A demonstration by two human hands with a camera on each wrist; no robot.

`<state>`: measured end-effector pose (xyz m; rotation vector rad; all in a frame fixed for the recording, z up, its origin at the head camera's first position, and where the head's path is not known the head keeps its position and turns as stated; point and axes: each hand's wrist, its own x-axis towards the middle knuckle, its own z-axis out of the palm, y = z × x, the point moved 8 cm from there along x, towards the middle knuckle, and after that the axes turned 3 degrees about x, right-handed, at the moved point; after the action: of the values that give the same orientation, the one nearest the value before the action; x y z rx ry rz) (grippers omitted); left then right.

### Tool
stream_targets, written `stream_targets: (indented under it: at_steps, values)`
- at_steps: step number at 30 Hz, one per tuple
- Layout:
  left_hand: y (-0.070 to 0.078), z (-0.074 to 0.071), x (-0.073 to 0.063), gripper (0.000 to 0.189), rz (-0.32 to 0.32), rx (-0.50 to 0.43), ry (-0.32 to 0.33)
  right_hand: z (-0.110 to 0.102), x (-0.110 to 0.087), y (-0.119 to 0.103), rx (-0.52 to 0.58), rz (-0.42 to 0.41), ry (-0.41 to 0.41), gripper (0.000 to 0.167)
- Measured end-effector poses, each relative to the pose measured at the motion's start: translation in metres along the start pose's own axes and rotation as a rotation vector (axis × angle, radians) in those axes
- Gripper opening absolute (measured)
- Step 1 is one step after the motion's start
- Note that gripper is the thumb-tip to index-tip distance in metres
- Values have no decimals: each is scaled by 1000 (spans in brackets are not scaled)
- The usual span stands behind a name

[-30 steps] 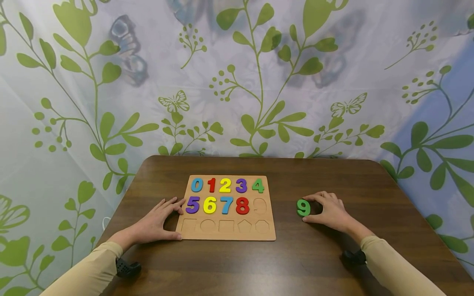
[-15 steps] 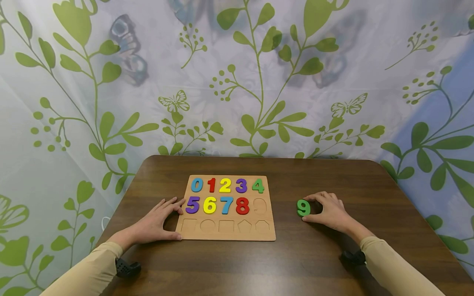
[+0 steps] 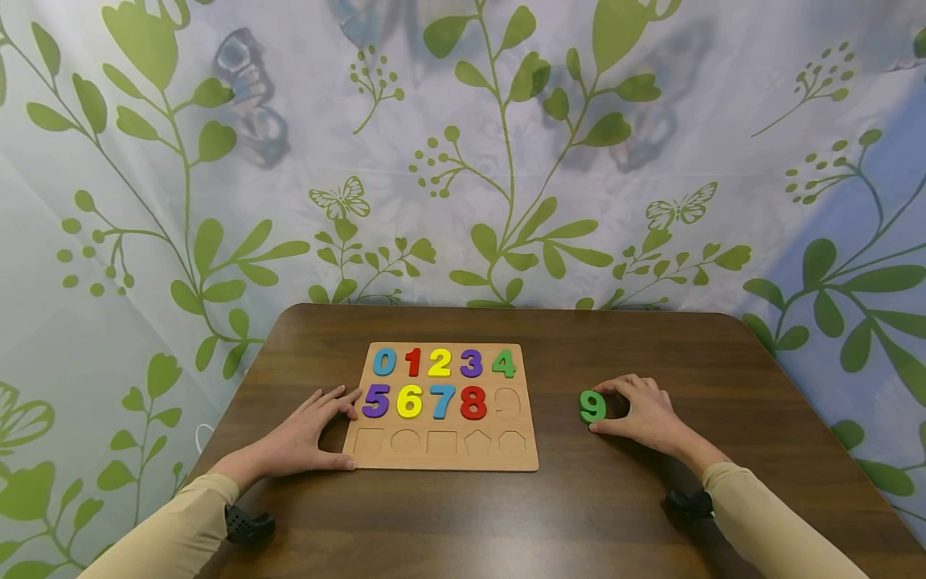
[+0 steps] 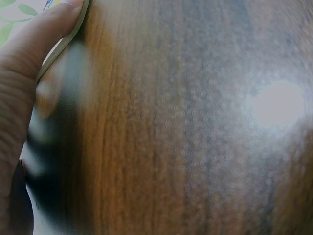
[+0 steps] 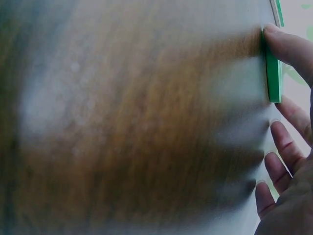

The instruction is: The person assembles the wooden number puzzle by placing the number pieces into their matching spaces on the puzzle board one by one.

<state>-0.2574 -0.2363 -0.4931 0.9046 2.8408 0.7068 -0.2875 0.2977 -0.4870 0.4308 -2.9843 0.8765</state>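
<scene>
In the head view, a wooden number puzzle board [image 3: 441, 460] lies at the left of the table. My left hand [image 3: 307, 434] rests against its left side, fingers spread, with the thumb at the near corner. The left wrist view has the thumb [image 4: 29, 54] at the board's edge. To the board's right, my right hand [image 3: 644, 414] pinches a green number 9 piece [image 3: 584, 408] between thumb and fingers. From the right wrist, the piece [image 5: 274, 81] appears edge-on at the tabletop, other fingers loosely curled beside it. Number pieces 0 to 8 sit on the board; the 9-shaped recess [image 3: 508, 403] is bare.
The brown wooden table [image 3: 550, 523] reaches back to a white curtain [image 3: 405, 201] printed with green leaves and butterflies. Along the board's near row run several shape recesses [image 3: 442, 442]. A dark band with a camera [image 3: 249, 526] sits on the left wrist.
</scene>
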Motion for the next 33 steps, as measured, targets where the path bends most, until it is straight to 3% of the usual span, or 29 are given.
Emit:
stream_targets:
  at_steps: [33]
  values:
    - [-4, 2, 1, 65, -49, 2, -37, 0, -2, -3, 7, -13, 2, 64]
